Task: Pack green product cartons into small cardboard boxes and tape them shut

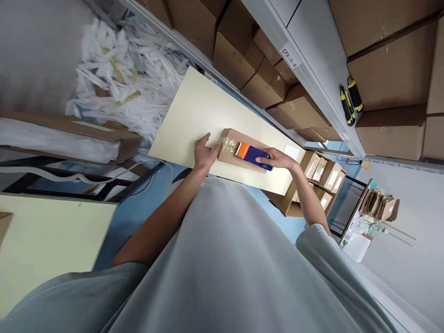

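A long, narrow cardboard box (229, 157) lies on the pale tabletop (204, 111), with shiny clear tape at its left end. My left hand (206, 154) is at that end, thumb apart from the fingers and fingertips against the box. In my right hand (275, 158) is a dark blue packing tape dispenser (254, 155) with an orange toothed front. It is over the top of the box, orange end pointing left. The dispenser hides part of the box's top, and its underside is out of sight.
Shelves with brown boxes (237, 55) run along the far side; two yellow-and-black box cutters (349, 101) lie on one. White packing scraps (128, 69) are heaped at the left. An open carton (289, 206) with smaller boxes stands beyond the table's right end.
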Tool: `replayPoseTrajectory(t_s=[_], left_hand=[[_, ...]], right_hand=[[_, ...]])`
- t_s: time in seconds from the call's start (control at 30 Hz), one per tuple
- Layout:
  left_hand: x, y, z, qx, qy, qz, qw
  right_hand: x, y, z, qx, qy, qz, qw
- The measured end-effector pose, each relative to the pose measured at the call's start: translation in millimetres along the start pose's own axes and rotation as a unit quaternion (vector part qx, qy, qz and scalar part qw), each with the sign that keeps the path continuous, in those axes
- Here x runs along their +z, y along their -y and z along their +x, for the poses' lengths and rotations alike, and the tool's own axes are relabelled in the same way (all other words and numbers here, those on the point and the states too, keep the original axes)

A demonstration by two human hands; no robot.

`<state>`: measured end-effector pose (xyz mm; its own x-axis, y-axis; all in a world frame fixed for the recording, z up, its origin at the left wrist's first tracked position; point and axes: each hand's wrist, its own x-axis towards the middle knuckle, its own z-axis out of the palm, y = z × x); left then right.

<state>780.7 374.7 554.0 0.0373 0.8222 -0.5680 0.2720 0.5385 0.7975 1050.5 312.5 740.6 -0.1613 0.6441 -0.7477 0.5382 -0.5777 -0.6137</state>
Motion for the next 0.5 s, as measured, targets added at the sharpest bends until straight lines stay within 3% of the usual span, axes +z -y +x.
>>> replayPoseTrajectory(t_s=[0.13, 0.23, 0.5], left_hand=[[-3.5, -18, -13, 0.108, 0.036, 0.042, 0.993], [0.8, -32, -25, 0.143, 0.026, 0.071, 0.987], [9.9, -37, -25, 0.088, -0.014, -0.014, 0.996]], right_hand=[[3, 0, 0, -0.009, -0.005, -0.007, 1.000], [3, 0, 1, -0.016, -0.006, -0.027, 1.000], [5, -6, 8, -0.041, -0.001, -0.117, 0.992]])
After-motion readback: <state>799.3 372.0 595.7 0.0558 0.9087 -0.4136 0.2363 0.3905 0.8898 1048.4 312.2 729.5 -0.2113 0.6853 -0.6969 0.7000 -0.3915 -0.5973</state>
